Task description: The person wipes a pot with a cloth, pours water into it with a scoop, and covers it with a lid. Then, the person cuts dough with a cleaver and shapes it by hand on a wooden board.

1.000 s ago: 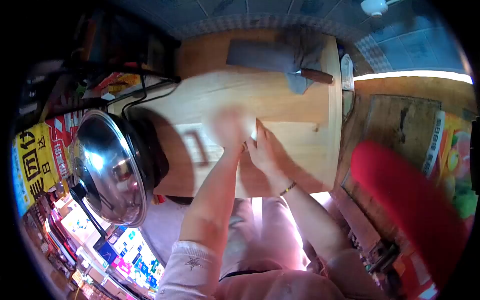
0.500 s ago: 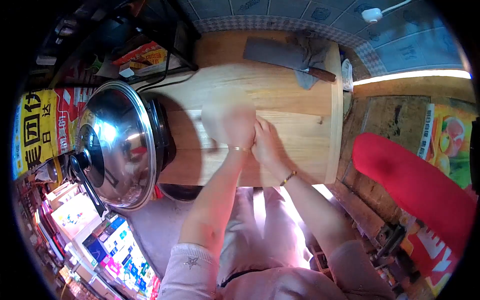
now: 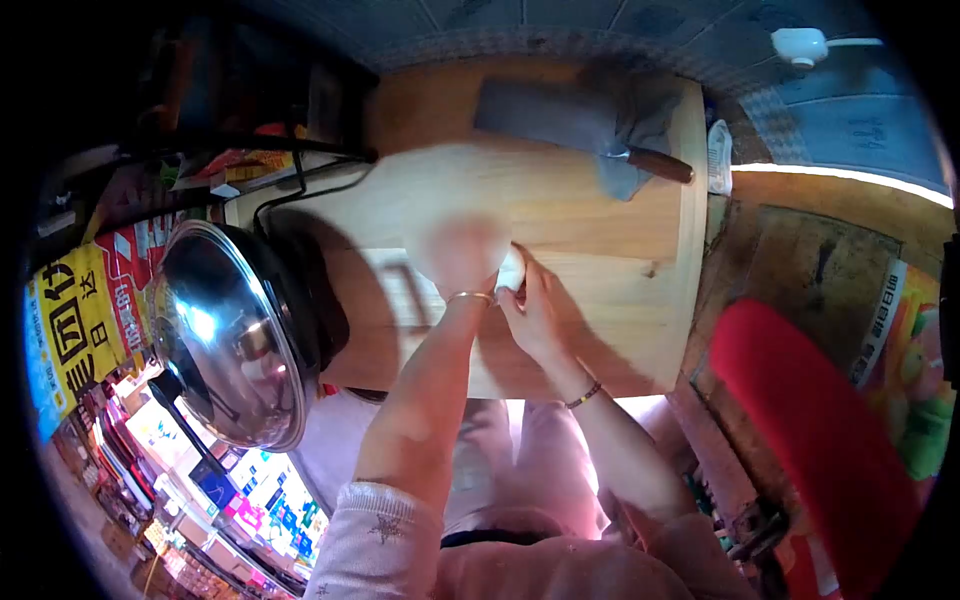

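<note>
My right hand (image 3: 533,312) is over the wooden board (image 3: 600,290), its thumb and fingers closed around a smooth white lump (image 3: 512,268) that looks like dough. Right beside it is my left hand (image 3: 465,260), with a thin bracelet at the wrist. Blur covers its fingers, so whether they are closed does not show. A pale, blurred round patch surrounds the left hand, and I cannot make out what it is.
At the left stands a pan with a shiny domed lid (image 3: 235,335). A cleaver (image 3: 560,120) lies across the board's far side, against a grey cloth (image 3: 640,125). Something red and padded (image 3: 810,430) is at the right. A black-framed rack (image 3: 300,140) stands back left.
The white lump now shows between my hands, where it was hidden before. My right hand has come slightly away from the left. The whole view has shifted and tilted a little.
</note>
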Motion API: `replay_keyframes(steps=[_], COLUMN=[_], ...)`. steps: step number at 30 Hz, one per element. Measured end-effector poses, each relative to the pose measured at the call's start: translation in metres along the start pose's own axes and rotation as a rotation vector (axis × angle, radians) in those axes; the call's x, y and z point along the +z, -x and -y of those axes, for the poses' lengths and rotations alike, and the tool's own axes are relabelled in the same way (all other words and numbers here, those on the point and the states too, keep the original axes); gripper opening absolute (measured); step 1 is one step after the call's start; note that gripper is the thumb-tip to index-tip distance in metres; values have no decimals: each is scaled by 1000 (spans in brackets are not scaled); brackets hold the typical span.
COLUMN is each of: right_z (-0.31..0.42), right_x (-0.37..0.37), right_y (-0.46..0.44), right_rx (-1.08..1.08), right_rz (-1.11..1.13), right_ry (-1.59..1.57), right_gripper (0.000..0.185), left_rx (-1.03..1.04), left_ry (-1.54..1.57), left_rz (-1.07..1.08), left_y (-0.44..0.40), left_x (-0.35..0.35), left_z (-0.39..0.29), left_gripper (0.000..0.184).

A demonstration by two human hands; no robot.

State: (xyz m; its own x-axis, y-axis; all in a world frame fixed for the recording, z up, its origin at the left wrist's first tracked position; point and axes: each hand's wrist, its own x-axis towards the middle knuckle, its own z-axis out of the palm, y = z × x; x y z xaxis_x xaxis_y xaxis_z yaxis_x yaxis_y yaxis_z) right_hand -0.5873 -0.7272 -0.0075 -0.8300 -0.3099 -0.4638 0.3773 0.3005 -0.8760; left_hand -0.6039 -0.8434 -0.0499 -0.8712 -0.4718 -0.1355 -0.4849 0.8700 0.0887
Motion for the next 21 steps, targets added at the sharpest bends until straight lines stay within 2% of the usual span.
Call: replay_keyframes(steps=[1,2,3,5,6,7,8,9,10,11,13,14,15,16,17,18,19,20,21], right_z=[2,-18,-22,-19,-10,5,13,12,13,15,17,15,11,6,3,1,-2,-15,-25], right_x=[4,14,15,7,4,-1,-4,-5,-7,-7,2,6,10,13,12,10,8,15,14], right_y=[-4,-9,-14,-21,-18,-23,-21,-14,-13,-17,-9,-7,-3,6,13,16,21,38,42], right_rx=[-63,-258,-251,-224,-239,-166,-77,-76,-162,-257,-287,-300,-308,-370,-367,-376,-382,-351,-350], right_rz=[-74,-210,-214,-106,-116,-67,-6,1,50,86,31,51,77,71,77,153,228,130,128], right_ry=[184,413,418,453,461,541,619,626,691,753,846,864,877,643,634,490,348,456,447], right_gripper=[57,52,52,48,48,47,47,47,47,47,46,48,50,55,55,59,63,67,67], left_rx=[11,49,53,227,268,273,27,-230,-107,-98,-140,-24,-29,45,120,64,64,95,128], left_ry=[-44,-89,-83,-121,-94,-83,225,525,522,526,675,664,662,523,381,409,400,384,369], left_rz=[87,-57,-50,71,29,-4,82,184,356,339,-45,-173,-167,-89,-18,-126,-125,-141,-155], left_y=[-6,-9,-8,-1,9,9,15,27,29,24,19,12,17,25,30,45,56,66,72], left_x=[5,37,23,-36,-38,-24,1,-5,-12,-17,-36,-40,-36,-32,-29,-6,-3,-4,-4], left_z=[2,14,14,5,9,11,14,16,24,23,12,6,7,7,7,9,11,14,14], left_gripper=[22,24,24,27,30,30,34,40,50,50,46,43,43,41,40,37,37,35,33])
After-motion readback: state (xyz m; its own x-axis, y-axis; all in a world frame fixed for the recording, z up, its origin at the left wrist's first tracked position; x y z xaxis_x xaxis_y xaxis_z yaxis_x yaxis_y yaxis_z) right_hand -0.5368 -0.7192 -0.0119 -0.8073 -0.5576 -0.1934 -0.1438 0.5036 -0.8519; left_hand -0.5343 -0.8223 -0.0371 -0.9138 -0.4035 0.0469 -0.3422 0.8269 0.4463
